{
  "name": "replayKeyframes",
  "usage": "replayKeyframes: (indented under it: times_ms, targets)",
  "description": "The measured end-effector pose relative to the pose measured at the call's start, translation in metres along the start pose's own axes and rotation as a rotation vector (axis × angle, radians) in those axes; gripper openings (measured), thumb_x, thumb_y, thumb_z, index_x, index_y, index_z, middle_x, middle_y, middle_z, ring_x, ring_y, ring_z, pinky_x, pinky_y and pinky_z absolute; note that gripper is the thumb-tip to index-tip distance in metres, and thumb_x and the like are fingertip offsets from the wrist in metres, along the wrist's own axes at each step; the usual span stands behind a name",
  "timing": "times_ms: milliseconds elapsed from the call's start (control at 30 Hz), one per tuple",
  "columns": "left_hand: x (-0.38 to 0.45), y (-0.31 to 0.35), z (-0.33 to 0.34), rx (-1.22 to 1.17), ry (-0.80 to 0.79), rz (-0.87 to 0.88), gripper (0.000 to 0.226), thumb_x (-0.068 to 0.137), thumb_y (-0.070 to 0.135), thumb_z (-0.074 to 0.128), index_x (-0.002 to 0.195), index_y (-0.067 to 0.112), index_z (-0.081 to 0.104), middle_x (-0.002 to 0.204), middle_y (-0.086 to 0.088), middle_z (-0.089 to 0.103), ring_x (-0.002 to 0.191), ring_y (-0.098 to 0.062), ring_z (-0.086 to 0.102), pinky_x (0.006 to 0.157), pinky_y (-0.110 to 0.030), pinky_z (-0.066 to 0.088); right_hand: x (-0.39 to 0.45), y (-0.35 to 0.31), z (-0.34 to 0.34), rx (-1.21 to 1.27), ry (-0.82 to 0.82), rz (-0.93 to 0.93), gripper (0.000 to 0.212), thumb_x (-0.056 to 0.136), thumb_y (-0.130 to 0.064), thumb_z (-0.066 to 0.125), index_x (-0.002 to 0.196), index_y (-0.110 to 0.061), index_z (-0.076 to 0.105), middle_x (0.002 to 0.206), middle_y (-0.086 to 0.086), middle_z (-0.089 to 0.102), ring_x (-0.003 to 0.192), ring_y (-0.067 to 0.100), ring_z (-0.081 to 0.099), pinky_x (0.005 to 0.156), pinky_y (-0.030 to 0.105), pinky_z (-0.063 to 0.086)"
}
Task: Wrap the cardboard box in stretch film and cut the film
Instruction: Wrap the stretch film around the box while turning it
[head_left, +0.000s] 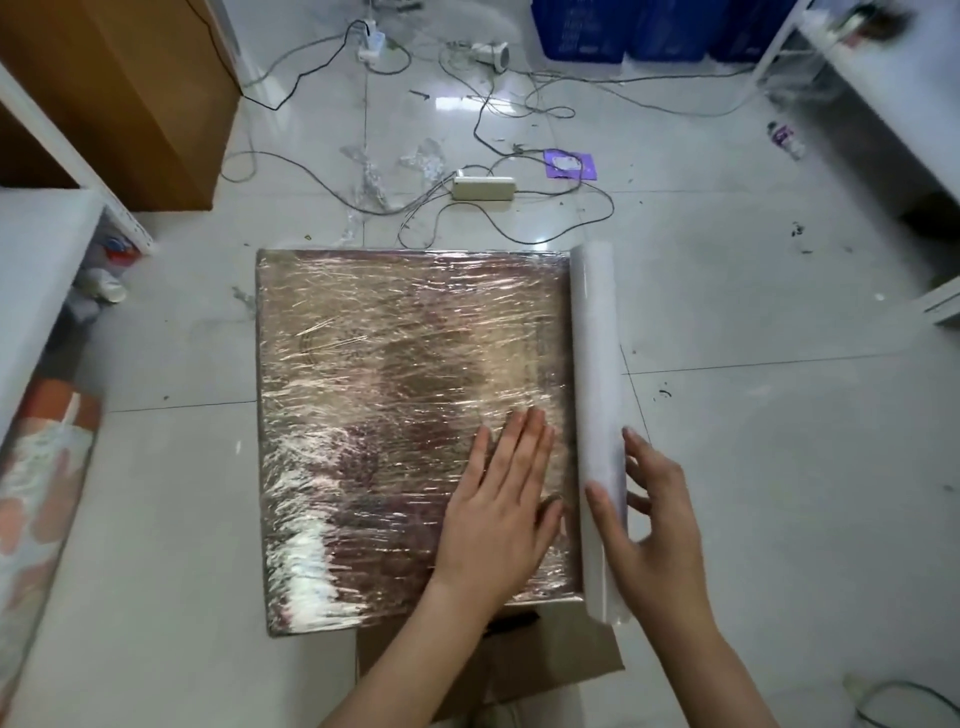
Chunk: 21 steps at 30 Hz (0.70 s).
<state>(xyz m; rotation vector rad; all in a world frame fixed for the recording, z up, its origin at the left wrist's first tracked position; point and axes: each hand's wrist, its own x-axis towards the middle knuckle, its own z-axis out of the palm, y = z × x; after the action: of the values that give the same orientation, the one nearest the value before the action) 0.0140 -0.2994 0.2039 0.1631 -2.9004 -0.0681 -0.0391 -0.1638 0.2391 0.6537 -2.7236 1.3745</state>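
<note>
Left hand (501, 499) flat on the film-covered brown cardboard box (405, 431); right hand (649, 512), grip loosely around white film roll (597, 415). I'd pull taut before cutting.

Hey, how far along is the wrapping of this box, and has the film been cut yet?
Done: the cardboard box top is already covered in wrinkled stretch film. In hand: the left hand presses flat on the film while the right hand holds the film roll at the box's right edge. Left: cutting; the roll looks still attached.

left: bare floor (171, 519) | far: cables (519, 228); right: film roll (597, 389)
</note>
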Motion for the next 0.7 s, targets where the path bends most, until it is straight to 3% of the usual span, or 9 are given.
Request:
replayKeyframes:
  times_ms: [100, 167, 267, 367, 500, 567, 633, 700]
  targets:
    - [-0.001, 0.001, 0.002, 0.025, -0.015, -0.002, 0.064, 0.098, 0.043, 0.025, 0.147, 0.003, 0.019, 0.156, -0.014, 0.017, 0.145, -0.026, 0.014, 0.115, -0.046, 0.015, -0.003, 0.007, 0.003, -0.159, -0.081, -0.079, 0.041, 0.097, -0.035, 0.034, 0.137, -0.042, 0.032, 0.124, 0.002, 0.044, 0.101, -0.005, 0.047, 0.075, 0.016, 0.042]
    - [0.000, 0.004, -0.004, 0.044, -0.003, -0.005, 0.064, 0.096, 0.041, 0.029, 0.144, 0.000, 0.025, 0.152, -0.017, 0.027, 0.142, -0.028, 0.021, 0.115, -0.046, 0.017, -0.006, 0.006, 0.007, -0.161, -0.099, -0.056, 0.046, 0.092, -0.035, 0.023, 0.138, -0.042, 0.030, 0.124, 0.006, 0.041, 0.097, 0.010, 0.052, 0.074, 0.017, 0.041]
    - [0.020, 0.010, -0.016, 0.009, 0.088, -0.035, 0.058, 0.093, 0.039, 0.034, 0.131, -0.003, 0.046, 0.138, -0.018, 0.048, 0.130, -0.028, 0.037, 0.110, -0.043, 0.025, -0.008, 0.001, 0.011, -0.050, -0.057, 0.001, 0.044, 0.092, -0.041, 0.022, 0.135, -0.045, 0.033, 0.120, -0.005, 0.037, 0.098, -0.003, 0.047, 0.076, 0.003, 0.037]
    - [0.039, 0.009, -0.015, 0.026, 0.050, -0.035, 0.061, 0.098, 0.039, 0.021, 0.145, 0.000, 0.027, 0.154, -0.013, 0.025, 0.143, -0.026, 0.021, 0.115, -0.045, 0.014, -0.011, 0.002, 0.011, -0.012, -0.013, 0.013, 0.039, 0.092, -0.042, 0.030, 0.129, -0.046, 0.038, 0.119, -0.009, 0.034, 0.107, -0.012, 0.040, 0.080, -0.001, 0.033]
    - [0.039, 0.007, -0.002, 0.038, 0.011, -0.038, 0.061, 0.099, 0.038, 0.020, 0.147, 0.002, 0.021, 0.156, -0.012, 0.017, 0.145, -0.026, 0.015, 0.117, -0.046, 0.008, -0.006, 0.007, 0.007, -0.082, -0.047, 0.006, 0.048, 0.084, -0.032, 0.065, 0.123, -0.043, 0.038, 0.122, 0.002, 0.042, 0.110, 0.006, 0.041, 0.079, 0.012, 0.033]
    - [0.039, 0.007, -0.002, 0.028, 0.036, -0.033, 0.061, 0.098, 0.038, 0.022, 0.147, 0.003, 0.022, 0.156, -0.012, 0.018, 0.144, -0.026, 0.015, 0.117, -0.047, 0.009, -0.003, 0.009, 0.003, -0.066, -0.047, 0.000, 0.045, 0.086, -0.031, 0.062, 0.123, -0.042, 0.038, 0.121, -0.001, 0.047, 0.108, 0.002, 0.043, 0.080, 0.012, 0.036]
    - [0.041, 0.006, -0.002, 0.008, 0.051, -0.034, 0.060, 0.098, 0.038, 0.026, 0.147, 0.003, 0.024, 0.156, -0.012, 0.019, 0.145, -0.025, 0.015, 0.116, -0.047, 0.010, -0.002, 0.010, -0.004, 0.068, -0.059, 0.053, 0.039, 0.088, -0.038, 0.052, 0.121, -0.053, 0.037, 0.122, -0.021, 0.046, 0.109, -0.009, 0.045, 0.084, 0.004, 0.037]
    - [0.043, 0.006, -0.001, 0.001, 0.038, -0.040, 0.061, 0.098, 0.039, 0.027, 0.147, 0.004, 0.024, 0.156, -0.011, 0.018, 0.145, -0.024, 0.014, 0.116, -0.047, 0.010, 0.000, 0.011, -0.011, 0.198, -0.055, 0.119, 0.034, 0.089, -0.047, 0.045, 0.119, -0.060, 0.038, 0.123, -0.027, 0.044, 0.113, -0.006, 0.046, 0.090, 0.008, 0.040]
